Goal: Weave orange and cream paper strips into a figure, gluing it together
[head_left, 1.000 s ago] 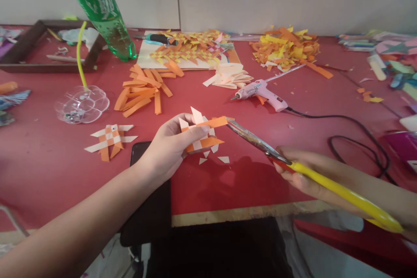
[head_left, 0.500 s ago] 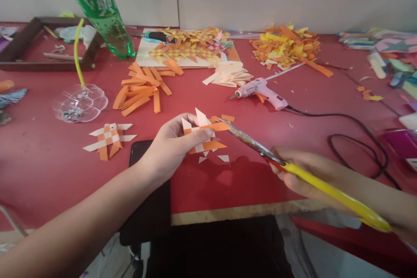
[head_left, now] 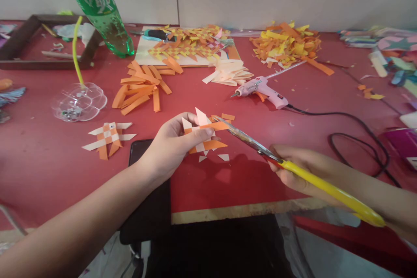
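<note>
The left hand (head_left: 174, 141) pinched the woven paper piece (head_left: 197, 129) above the tabletop (head_left: 254, 186), toward its near edge. The thumb lay flat across the orange-and-white weave, its tip by an orange strip; the other fingers were bent behind and below, partly hidden. Two pale points stood up beyond the thumb, and two orange ends reached out past its tip toward the right.

The right hand (head_left: 295, 169) had its fingers curled around the scissors (head_left: 249, 142) near the pivot, the yellow handle running back along the wrist; how the far fingers sat could not be told. The blades met the end of the upper orange strip, clear of the left fingertips. Whether they were parted there was too fine to tell.

Pale scraps (head_left: 223, 157) lay just below the piece, nearer the tabletop's near edge. A second woven piece (head_left: 110, 136) lay to the left, and a pink glue gun (head_left: 265, 92) beyond the scissors. Orange strips (head_left: 140, 89) were heaped toward the tabletop's far edge.
</note>
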Available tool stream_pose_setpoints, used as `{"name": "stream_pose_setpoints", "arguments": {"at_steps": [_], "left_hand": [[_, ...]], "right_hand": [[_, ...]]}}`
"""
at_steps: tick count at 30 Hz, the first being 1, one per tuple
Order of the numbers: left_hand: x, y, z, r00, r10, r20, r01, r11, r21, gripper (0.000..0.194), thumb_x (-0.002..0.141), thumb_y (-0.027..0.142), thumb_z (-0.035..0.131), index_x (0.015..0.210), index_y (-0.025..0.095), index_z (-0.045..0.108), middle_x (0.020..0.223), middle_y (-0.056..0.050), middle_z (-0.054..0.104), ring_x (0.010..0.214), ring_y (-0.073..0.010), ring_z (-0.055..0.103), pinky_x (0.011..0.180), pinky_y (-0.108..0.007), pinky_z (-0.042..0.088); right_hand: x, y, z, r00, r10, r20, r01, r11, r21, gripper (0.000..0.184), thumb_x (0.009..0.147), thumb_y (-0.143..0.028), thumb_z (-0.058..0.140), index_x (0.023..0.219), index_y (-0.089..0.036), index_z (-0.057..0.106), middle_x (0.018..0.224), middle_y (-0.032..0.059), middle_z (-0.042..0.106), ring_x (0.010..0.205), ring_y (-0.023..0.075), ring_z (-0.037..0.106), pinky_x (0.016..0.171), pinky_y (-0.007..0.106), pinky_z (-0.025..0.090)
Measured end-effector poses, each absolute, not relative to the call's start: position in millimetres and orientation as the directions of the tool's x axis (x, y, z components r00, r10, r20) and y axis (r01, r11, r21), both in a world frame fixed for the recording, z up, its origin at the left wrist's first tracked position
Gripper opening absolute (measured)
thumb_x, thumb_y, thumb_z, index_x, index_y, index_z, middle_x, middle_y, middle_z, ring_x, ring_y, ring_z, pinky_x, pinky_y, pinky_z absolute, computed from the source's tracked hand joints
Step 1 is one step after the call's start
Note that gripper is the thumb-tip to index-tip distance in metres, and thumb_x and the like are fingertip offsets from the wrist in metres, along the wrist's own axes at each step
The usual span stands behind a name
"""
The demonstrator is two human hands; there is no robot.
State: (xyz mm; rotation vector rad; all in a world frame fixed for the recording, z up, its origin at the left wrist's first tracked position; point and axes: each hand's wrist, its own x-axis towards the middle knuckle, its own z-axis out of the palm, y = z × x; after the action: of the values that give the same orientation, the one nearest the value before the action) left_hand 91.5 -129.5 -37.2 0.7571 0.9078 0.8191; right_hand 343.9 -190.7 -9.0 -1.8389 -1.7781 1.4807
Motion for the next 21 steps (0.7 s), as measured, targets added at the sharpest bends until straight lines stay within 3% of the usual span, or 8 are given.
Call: {"name": "stream_pose_setpoints", "arguments": {"at_steps": [6,21], "left_hand": [[90.7,-130.4,-37.7,0.366,0.854,-0.370,-0.281,0.480,0.831,0.020,0.077,0.022,0.074,0.083,0.017,0.055,0.077,-0.001,0.069,0.070,-0.0181,0.070,0.058,-0.027,0.055],[90.2,-131.0,-38.0,0.386,0.846,-0.368,-0.275,0.486,0.830,0.020,0.078,0.021,0.073,0.083,0.017,0.055,0.075,-0.001,0.066,0.065,-0.0157,0.066,0.056,-0.026,0.054]], "right_hand": [[343.9,-188.3,-6.8,-0.231,0.822,-0.520,0.638,-0.276,-0.719,0.064,0.071,-0.084,0.041,0.074,-0.021,0.047,0.067,-0.0044,0.033,0.059,0.0117,0.031,0.053,0.027,0.026],[343.8,-187.1,-5.1,-0.223,0.810,-0.543,0.638,-0.300,-0.709,0.063,0.070,-0.084,0.045,0.071,-0.022,0.044,0.067,-0.0040,0.033,0.059,0.0119,0.029,0.053,0.027,0.025]]}}
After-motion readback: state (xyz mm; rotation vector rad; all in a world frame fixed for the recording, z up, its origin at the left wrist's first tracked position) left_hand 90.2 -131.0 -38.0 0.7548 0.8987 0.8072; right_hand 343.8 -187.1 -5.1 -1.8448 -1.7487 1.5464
